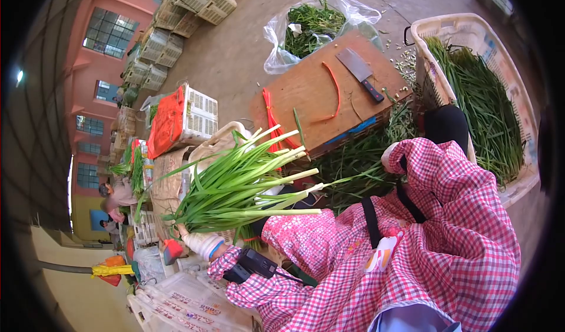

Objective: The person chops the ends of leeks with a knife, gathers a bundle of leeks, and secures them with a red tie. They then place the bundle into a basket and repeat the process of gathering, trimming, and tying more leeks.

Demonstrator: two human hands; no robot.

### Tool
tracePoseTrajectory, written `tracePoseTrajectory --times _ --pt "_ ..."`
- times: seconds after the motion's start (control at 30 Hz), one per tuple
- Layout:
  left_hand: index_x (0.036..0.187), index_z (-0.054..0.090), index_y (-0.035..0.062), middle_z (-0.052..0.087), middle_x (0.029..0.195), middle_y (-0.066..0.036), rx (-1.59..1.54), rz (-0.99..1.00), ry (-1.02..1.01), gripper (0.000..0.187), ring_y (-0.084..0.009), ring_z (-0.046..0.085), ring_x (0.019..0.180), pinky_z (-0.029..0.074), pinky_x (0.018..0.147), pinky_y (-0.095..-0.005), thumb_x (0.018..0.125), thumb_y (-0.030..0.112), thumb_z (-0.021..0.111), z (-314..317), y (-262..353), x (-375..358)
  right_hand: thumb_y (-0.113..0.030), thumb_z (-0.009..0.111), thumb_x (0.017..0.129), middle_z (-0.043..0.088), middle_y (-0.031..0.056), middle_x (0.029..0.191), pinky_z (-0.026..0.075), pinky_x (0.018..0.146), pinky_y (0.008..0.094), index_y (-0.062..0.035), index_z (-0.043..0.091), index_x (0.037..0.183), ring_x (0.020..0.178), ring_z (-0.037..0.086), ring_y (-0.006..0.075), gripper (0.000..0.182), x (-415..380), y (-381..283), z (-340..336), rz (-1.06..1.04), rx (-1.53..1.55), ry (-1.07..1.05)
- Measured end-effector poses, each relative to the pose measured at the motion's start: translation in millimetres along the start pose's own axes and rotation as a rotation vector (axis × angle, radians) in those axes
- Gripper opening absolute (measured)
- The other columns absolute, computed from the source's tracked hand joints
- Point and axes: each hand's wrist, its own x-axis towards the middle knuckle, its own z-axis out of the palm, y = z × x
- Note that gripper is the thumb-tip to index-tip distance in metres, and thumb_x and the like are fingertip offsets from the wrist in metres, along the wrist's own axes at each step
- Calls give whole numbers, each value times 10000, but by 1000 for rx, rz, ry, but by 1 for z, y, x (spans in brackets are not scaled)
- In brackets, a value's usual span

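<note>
My left hand (185,233), below a white cuff, is closed round the leafy end of a large bunch of green stalks (235,185). The pale cut ends fan out to the right, beside a wooden board (329,91). Only a small pale part of my right hand (386,155) shows at the checked sleeve's end, near the board's lower edge; its fingers are hidden. On the board lie a cleaver (354,65) with a dark handle and red strips (337,91). More red strips (271,117) hang at the board's left edge.
A white crate (447,85) of long green leaves stands at right. Beyond the board is a clear plastic bag (275,44) with greens. Cut leaves (353,176) lie below the board. Stacked crates (200,111) and people (122,192) are at left.
</note>
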Motion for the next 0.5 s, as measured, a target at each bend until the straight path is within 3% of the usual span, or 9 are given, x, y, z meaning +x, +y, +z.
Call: tracePoseTrajectory --times 0.07,0.2,0.3,0.37,0.4,0.47,0.5 --pt "1339 477 56 457 1401 -119 -15 4 -81 629 -301 432 1241 270 1080 -438 896 502 475 -10 1 10 -291 653 755 699 104 872 538 705 402 -124 728 947 821 669 281 265 -3 2 -1 10 -8 -5" --pt "1276 538 54 507 1353 -126 -41 1 -16 584 -313 483 1189 313 1049 -455 879 481 511 -17 7 10 -301 652 754 698 111 873 538 705 408 -118 725 947 820 669 288 275 2 14 5 16 -33 -14" --pt "1245 562 52 526 1330 -130 -24 113 10 545 -313 510 1153 341 1026 -452 869 447 544 -14 19 4 -308 651 754 696 116 875 538 705 412 -114 723 948 820 669 292 283 -3 15 4 21 -51 -22" --pt "1307 479 61 480 1381 -126 -30 135 41 458 -267 450 1242 290 1082 -415 972 344 348 -12 43 -1 -313 650 754 696 119 875 538 705 415 -112 722 948 819 669 295 289 -8 15 1 14 -79 -28" --pt "1307 479 61 480 1381 -126 -32 146 45 458 -267 450 1242 290 1082 -415 972 344 348 -20 47 2 -316 650 753 695 121 876 538 705 417 -110 721 948 819 669 297 292 -14 12 -5 10 -101 -32" --pt "1213 576 40 558 1279 -133 -127 209 2 491 -302 528 1122 380 994 -433 851 370 606 -37 52 10 -321 649 753 695 125 876 537 705 419 -107 720 948 819 669 300 297 -25 4 -19 -17 -168 -41" --pt "1220 570 42 555 1282 -126 -121 187 61 498 -299 523 1132 376 1001 -440 858 382 601 -28 56 -3 -323 649 753 694 126 877 537 705 421 -106 719 948 818 669 301 300 -39 -8 -33 -44 -195 -15"
